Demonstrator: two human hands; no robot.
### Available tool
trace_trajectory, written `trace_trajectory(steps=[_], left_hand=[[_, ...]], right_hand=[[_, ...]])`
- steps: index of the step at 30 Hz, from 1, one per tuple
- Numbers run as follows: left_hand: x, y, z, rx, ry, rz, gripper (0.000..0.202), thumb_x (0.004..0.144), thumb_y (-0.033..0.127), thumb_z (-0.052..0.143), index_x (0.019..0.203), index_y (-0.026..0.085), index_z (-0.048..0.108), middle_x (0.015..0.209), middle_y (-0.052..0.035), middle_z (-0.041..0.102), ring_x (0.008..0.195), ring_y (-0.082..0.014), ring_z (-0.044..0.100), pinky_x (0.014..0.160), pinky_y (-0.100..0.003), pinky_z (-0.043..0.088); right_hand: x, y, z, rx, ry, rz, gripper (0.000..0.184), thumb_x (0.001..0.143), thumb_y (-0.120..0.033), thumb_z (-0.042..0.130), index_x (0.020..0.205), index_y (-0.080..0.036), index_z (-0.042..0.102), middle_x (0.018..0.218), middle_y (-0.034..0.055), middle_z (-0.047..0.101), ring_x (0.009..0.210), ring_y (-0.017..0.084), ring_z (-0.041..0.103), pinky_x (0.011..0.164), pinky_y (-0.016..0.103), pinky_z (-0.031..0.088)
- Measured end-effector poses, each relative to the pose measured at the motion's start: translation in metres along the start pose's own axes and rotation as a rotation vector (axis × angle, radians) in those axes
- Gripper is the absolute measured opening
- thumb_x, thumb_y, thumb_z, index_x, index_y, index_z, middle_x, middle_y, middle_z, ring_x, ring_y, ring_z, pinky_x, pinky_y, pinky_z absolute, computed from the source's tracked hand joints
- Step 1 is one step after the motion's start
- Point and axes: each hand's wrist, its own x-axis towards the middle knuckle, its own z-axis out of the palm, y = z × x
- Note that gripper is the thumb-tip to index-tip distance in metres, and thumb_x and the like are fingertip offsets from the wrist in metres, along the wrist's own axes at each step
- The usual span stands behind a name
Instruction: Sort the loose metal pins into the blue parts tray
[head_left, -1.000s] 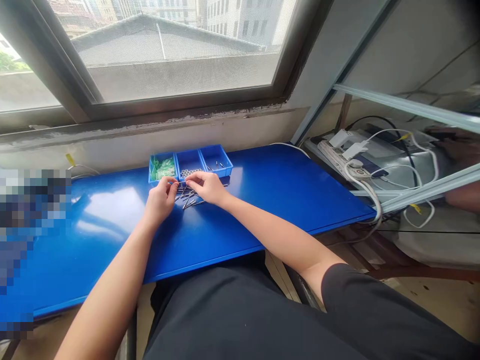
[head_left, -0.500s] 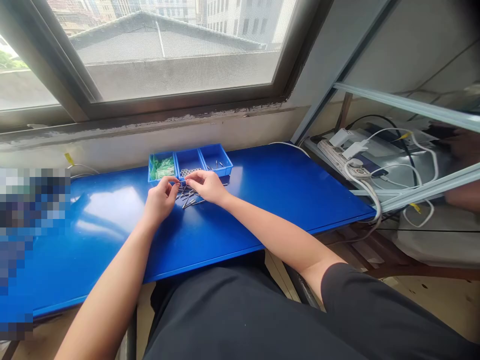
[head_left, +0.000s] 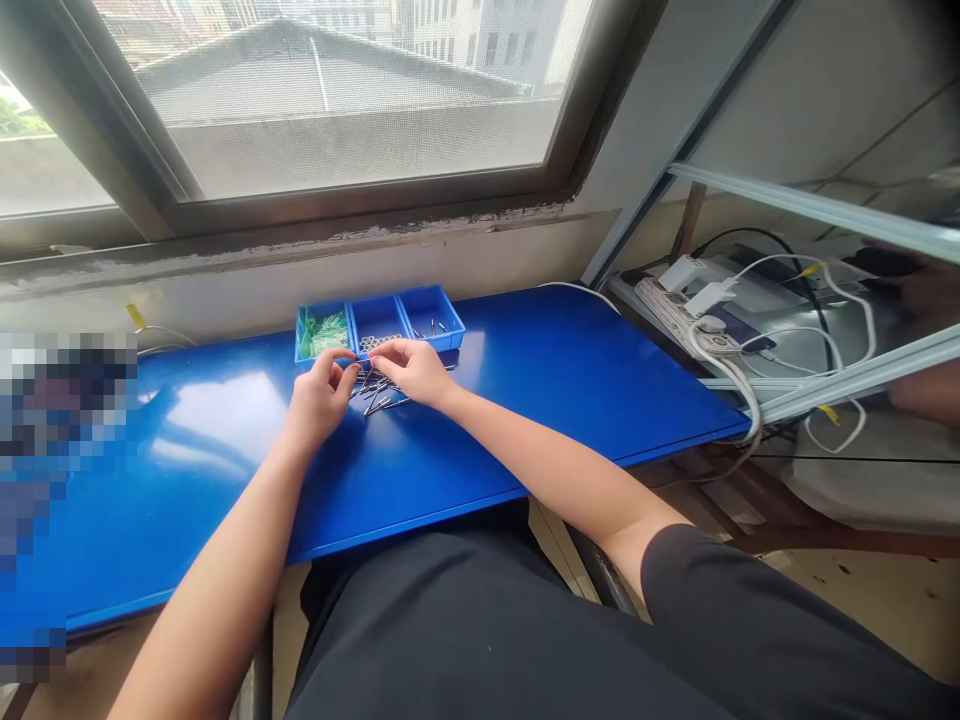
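Note:
A loose pile of thin metal pins lies on the blue tabletop, just in front of a blue three-compartment tray. Green small parts fill the left compartment. Short silver pieces lie in the middle one, and a few pins lie in the right one. My left hand curls at the pile's left side, fingertips close to the tray's front wall. My right hand arches over the pile's far right side. Whether either hand pinches a pin is hidden by the fingers.
The table's near edge runs across my lap, and a window with a mesh screen stands behind it. To the right, below a metal rail, lie a white power strip and tangled cables. A pixelated patch covers the table's left end.
Both hands stay over the pile, with only small finger shifts. The whole view has tilted slightly.

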Motion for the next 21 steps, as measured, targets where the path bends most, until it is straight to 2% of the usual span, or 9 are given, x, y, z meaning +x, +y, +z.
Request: trace_trajectory(steps=[7, 13, 21], left_hand=[[0.0005, -0.0011, -0.0002, 0.021, 0.005, 0.002, 0.012, 0.091, 0.031, 0.055, 0.095, 0.021, 0.058, 0.054, 0.0084, 0.044, 0.047, -0.0080, 0.039, 0.055, -0.021, 0.035], [0.0023, -0.0027, -0.0012, 0.071, -0.003, 0.002, 0.019, 0.095, 0.033, 0.049, 0.090, 0.019, 0.059, 0.056, 0.0050, 0.050, 0.049, -0.0098, 0.044, 0.053, -0.023, 0.035], [0.0008, -0.0009, 0.0005, -0.012, 0.002, 0.006, 0.015, 0.091, 0.033, 0.056, 0.098, 0.021, 0.061, 0.055, 0.0075, 0.045, 0.047, -0.0082, 0.039, 0.054, -0.022, 0.035]], right_hand=[[-0.0001, 0.0012, -0.0001, 0.014, -0.009, -0.011, 0.015, 0.084, -0.024, 0.066, 0.093, -0.014, 0.072, 0.087, 0.0057, 0.074, 0.076, 0.013, 0.067, 0.075, 0.028, 0.055], [-0.0006, 0.0006, 0.0009, 0.007, -0.006, -0.014, 0.016, 0.084, -0.024, 0.066, 0.093, -0.014, 0.073, 0.089, 0.0062, 0.073, 0.077, 0.014, 0.067, 0.077, 0.029, 0.055], [0.0009, 0.0026, 0.0014, 0.022, 0.021, -0.012, 0.014, 0.083, -0.024, 0.066, 0.091, -0.014, 0.071, 0.087, 0.0050, 0.073, 0.075, 0.012, 0.067, 0.074, 0.027, 0.054]])
